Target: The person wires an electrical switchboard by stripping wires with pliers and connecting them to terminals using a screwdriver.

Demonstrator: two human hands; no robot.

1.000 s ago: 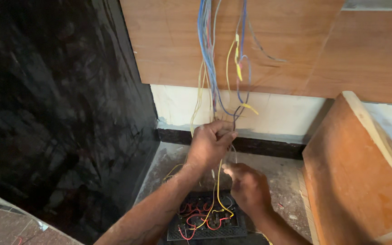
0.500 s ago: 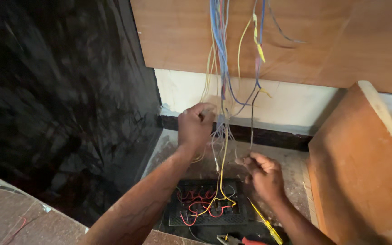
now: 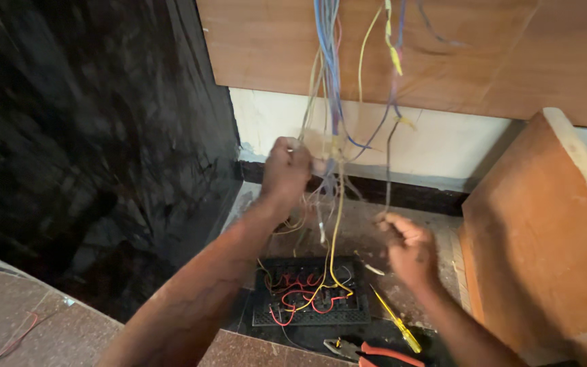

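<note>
While a loose bundle of wires is hanging down from behind the wooden panel, the left hand is closing around several of its strands just above the black ledge of the wall. Its fingers are curling tight over the pale and yellow strands, so that hand is clamped on the wires. The right hand is working lower and to the right, well apart from the left; its fingertips are pinching together on a thin dark wire that is running up toward the bundle. A yellow wire is dropping between the two hands into a black switch plate, which is lying back-up on the floor with red and yellow loops showing across it. Just beside the plate, a yellow screwdriver is lying at a slant, and red-handled pliers are resting near the lower edge of the view. A wooden board is leaning at the right, and a dark stone wall is filling the left side. A speckled counter is showing at the lower left with a thin red wire lying on it.
</note>
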